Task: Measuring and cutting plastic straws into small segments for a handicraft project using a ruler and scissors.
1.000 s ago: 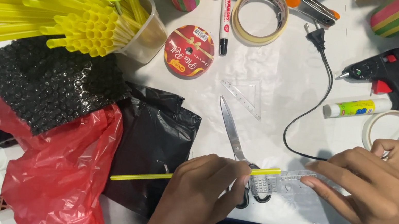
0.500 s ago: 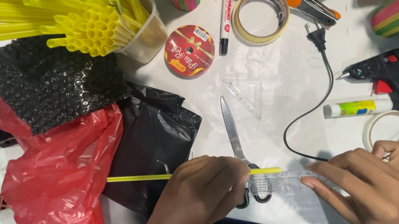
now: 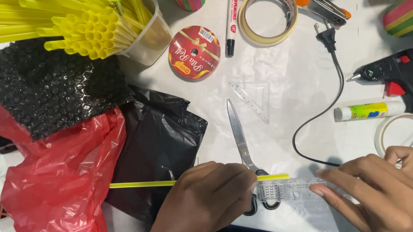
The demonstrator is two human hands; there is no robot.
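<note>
Left hand (image 3: 205,199) pinches a yellow straw (image 3: 146,182) at the table's near edge; right hand (image 3: 393,204) lays flat fingers on a clear ruler (image 3: 304,188).
Straw may roll off the ruler if grip loosens. Scissors (image 3: 242,145) lie under both, black bag (image 3: 159,147) crowds left, glue gun (image 3: 397,78) cord (image 3: 319,116) near.

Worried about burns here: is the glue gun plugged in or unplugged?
Unplugged. The glue gun lies on the white table, and its black cord ends in a plug lying loose on the tabletop, in no socket.
</note>
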